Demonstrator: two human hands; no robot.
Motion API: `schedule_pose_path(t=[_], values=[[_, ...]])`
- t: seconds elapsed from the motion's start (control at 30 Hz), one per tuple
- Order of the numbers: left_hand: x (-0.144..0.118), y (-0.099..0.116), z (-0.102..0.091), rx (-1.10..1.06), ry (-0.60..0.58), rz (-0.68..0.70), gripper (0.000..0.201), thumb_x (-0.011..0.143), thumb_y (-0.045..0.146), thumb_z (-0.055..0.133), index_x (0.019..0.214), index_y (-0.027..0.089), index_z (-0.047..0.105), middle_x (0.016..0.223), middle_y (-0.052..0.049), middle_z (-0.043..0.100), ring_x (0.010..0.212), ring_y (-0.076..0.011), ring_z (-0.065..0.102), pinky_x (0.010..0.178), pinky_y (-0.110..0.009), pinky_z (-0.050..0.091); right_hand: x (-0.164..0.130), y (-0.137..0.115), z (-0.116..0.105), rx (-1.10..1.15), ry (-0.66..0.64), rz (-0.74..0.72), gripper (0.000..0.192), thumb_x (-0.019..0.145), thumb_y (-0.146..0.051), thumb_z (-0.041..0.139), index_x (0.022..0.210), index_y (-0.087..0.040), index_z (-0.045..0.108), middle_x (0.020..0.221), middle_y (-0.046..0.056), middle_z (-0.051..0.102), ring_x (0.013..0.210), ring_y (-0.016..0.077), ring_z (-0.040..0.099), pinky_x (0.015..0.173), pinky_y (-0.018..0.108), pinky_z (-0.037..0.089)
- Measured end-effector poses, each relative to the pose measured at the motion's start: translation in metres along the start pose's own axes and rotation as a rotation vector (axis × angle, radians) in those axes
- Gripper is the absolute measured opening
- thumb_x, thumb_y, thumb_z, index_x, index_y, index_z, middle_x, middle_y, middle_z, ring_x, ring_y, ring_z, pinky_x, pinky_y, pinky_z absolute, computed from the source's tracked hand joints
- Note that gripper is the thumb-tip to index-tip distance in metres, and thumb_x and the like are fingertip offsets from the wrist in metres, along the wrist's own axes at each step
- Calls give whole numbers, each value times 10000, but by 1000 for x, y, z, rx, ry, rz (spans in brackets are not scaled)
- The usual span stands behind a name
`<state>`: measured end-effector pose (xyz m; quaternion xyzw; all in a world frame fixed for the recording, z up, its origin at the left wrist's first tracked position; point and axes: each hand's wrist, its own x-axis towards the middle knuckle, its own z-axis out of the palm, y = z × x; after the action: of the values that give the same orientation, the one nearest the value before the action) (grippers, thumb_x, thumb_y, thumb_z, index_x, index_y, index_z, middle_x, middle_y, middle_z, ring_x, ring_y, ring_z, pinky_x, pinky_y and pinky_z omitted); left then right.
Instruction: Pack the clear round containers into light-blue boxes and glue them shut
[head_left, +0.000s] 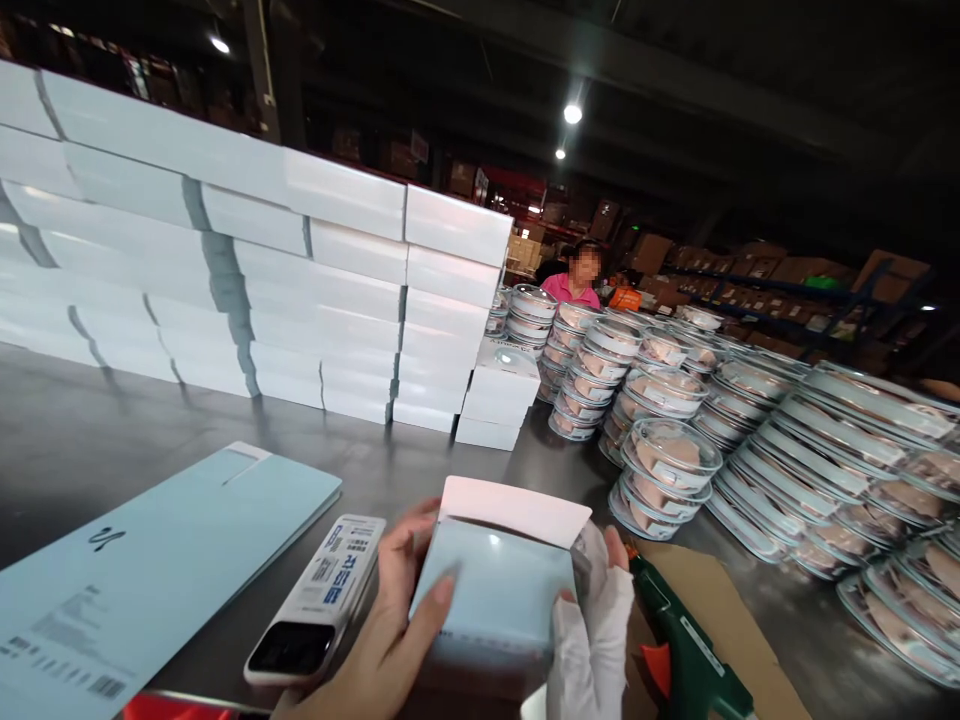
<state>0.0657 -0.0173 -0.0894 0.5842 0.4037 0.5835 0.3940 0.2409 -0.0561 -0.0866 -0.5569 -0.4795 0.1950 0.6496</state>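
Pale blue carton [499, 585], white flap up, glossy; left hand [390, 630] and gloved right hand [592, 625] grip sides; contents probably hidden.

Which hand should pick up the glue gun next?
Right, probably. The right hand, in a white glove, holds the box at its right edge, just beside the green glue gun. The left hand grips the box's left side, farther from it.
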Motion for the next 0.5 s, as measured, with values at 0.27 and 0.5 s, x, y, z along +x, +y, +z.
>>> schedule_pose_path(t=[0.27, 0.5], values=[[24, 13, -32, 236, -389, -50, 342, 946, 510, 565, 1222, 334, 663, 1408, -46, 614, 1446, -338, 452, 1127, -408, 461, 55, 17, -137, -906, 53, 252, 456, 696, -651, 658, 899, -244, 693, 871, 170, 767, 876, 469, 727, 896, 657, 492], [31, -11, -52, 296, -528, -41, 566, 809, 422, 759, 1357, 373, 627, 1503, -52, 561, 1452, -374, 443, 1210, -492, 342, 48, 23, -179, -648, -30, 631, 368, 659, -556, 760, 486, -274, 597, 473, 20, 570, 470, 246, 607, 568, 395, 516]])
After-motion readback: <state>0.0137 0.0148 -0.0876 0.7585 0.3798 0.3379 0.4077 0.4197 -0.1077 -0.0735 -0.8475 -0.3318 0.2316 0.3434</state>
